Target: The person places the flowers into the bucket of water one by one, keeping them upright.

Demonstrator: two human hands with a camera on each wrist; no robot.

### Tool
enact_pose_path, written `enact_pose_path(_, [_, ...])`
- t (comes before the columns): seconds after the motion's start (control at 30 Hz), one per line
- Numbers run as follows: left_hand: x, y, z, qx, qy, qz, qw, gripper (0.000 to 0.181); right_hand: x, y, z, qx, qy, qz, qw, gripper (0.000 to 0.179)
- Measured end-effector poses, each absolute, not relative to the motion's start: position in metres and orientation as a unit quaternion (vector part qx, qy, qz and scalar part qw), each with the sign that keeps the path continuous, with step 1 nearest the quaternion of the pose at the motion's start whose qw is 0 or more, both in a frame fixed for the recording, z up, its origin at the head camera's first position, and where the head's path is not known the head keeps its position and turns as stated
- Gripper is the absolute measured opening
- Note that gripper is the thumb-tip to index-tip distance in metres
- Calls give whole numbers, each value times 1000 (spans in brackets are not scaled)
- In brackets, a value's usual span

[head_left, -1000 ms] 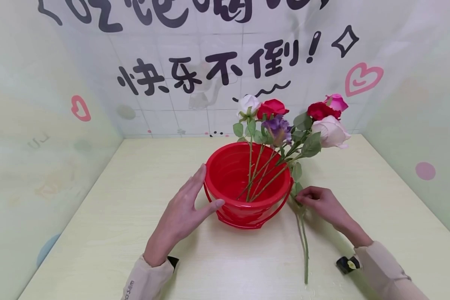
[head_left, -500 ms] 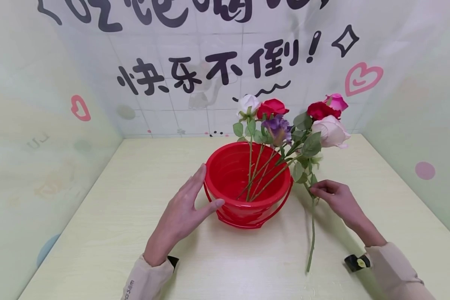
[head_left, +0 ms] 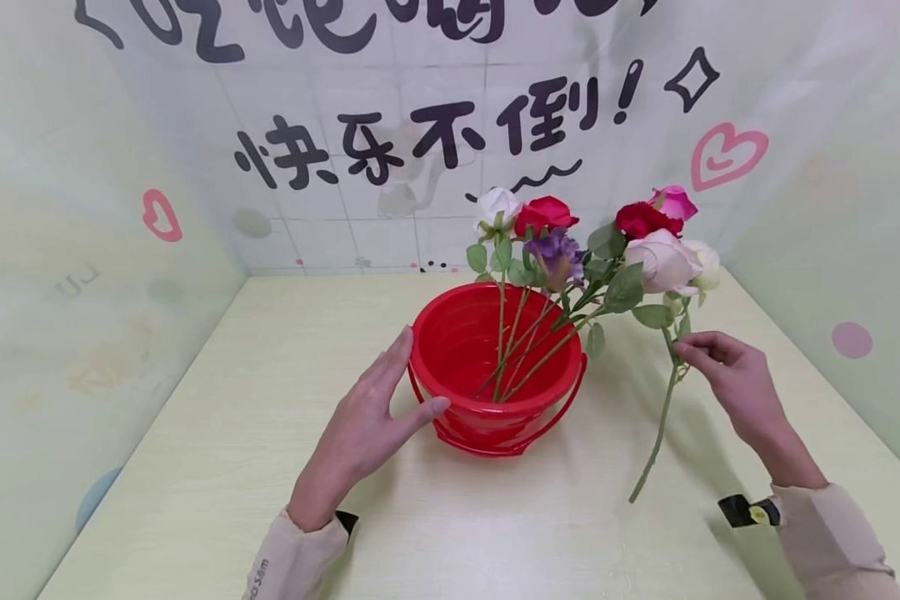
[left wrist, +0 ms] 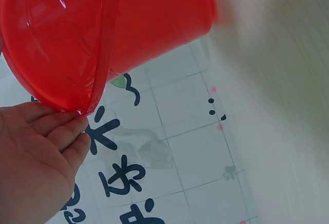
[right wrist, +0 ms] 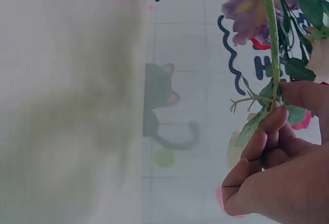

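A red plastic bucket [head_left: 461, 429] stands upright on the table. My left hand [head_left: 360, 429] rests on its left side, straight fingers touching the rim and thumb laid near the front edge; in the left wrist view the fingertips meet the rim of the bucket [left wrist: 154, 23]. Right of the bucket, my right hand [head_left: 738, 379] pinches the green stem of a white rose [head_left: 703, 265] between thumb and fingers. Its bloom is partly behind a pale pink rose [head_left: 656, 260]. In the right wrist view, the stem [right wrist: 272, 34] passes through the fingertips of my right hand [right wrist: 277, 167].
Several artificial flowers lean in the bucket, among them a white rose [head_left: 498, 208], a red rose [head_left: 544, 217], a purple flower [head_left: 555, 257] and a dark red flower [head_left: 647, 221]. Lettered sheeting [head_left: 330, 242] covers the wall behind the pale table [head_left: 270, 350].
My right hand has lifted the white rose off the table and moved it right and away from me, its stem end rising. The left hand and bucket stay in place.
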State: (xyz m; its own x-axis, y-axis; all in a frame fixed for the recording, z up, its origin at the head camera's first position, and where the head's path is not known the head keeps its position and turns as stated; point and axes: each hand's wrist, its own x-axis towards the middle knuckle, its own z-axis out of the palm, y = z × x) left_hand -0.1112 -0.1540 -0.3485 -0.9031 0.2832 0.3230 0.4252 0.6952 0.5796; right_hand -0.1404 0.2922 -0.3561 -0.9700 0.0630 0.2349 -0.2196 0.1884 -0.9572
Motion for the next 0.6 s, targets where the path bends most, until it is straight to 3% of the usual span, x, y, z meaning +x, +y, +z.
enact_pose_path(0.6, [-111,-154,-347,-190,-916,-338,100,93,-122,298,-319,64,-641,729,232,19])
